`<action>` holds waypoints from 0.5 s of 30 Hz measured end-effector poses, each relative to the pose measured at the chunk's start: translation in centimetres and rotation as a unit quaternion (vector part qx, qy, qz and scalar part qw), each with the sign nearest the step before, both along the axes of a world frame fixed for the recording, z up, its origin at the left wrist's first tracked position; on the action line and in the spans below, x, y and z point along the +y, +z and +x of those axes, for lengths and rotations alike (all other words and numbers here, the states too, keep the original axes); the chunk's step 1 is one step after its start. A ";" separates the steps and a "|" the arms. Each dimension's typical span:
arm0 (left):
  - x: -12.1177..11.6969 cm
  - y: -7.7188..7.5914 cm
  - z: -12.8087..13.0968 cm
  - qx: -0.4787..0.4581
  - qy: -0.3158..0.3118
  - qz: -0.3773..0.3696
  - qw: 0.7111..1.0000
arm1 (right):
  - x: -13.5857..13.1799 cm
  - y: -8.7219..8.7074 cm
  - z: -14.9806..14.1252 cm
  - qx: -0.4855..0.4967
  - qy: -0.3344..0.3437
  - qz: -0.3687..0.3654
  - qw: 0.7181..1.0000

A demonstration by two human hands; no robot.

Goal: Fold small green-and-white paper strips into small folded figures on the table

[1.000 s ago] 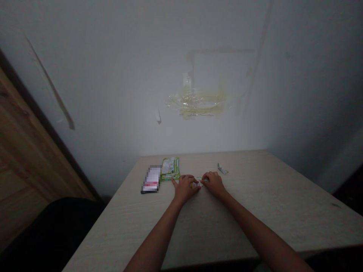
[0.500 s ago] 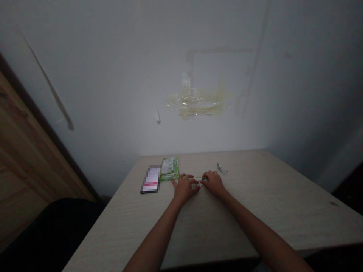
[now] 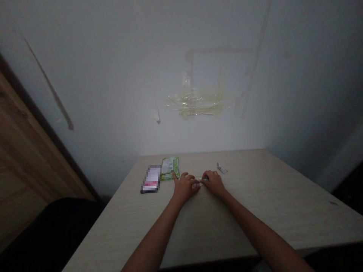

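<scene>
Between my hands a small white-and-green piece of paper or wrapper (image 3: 196,185) lies low over the table; most of it is hidden by fingers, so its exact kind is unclear. My left hand (image 3: 185,187) has its thumb and fingers curled on the left part of it, with the little finger sticking out. On its right end, my right hand (image 3: 214,183) is closed in a pinch. The left hand's little finger reaches the near edge of some flat green-and-white printed packets (image 3: 170,166). Behind the right hand lies a small crumpled green-and-white strip (image 3: 222,168).
A phone with a blurred screen (image 3: 151,180) lies at the left, beside the packets. The pale wooden table (image 3: 136,223) meets a grey wall (image 3: 119,75) with clear tape stuck on it. A dark rounded shape, perhaps a chair (image 3: 53,230), stands at the lower left.
My left hand has turned slightly, and its little finger has moved up toward the packets. The right hand keeps its pinch in nearly the same place.
</scene>
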State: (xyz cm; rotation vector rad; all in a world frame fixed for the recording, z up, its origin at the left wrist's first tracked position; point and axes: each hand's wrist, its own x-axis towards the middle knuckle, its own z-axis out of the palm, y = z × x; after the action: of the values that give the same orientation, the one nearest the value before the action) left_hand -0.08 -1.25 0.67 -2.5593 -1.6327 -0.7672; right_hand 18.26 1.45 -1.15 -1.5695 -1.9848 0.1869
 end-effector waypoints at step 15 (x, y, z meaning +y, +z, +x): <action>-0.2 0.4 0.0 0.003 -0.003 0.011 1.000 | -0.3 -0.8 1.3 0.009 0.090 0.058 0.994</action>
State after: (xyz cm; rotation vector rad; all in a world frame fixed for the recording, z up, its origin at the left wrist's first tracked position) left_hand -0.10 -1.41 1.09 -2.5502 -1.6068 -0.7726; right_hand 19.56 1.14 -1.92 -1.3123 -2.0843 0.1538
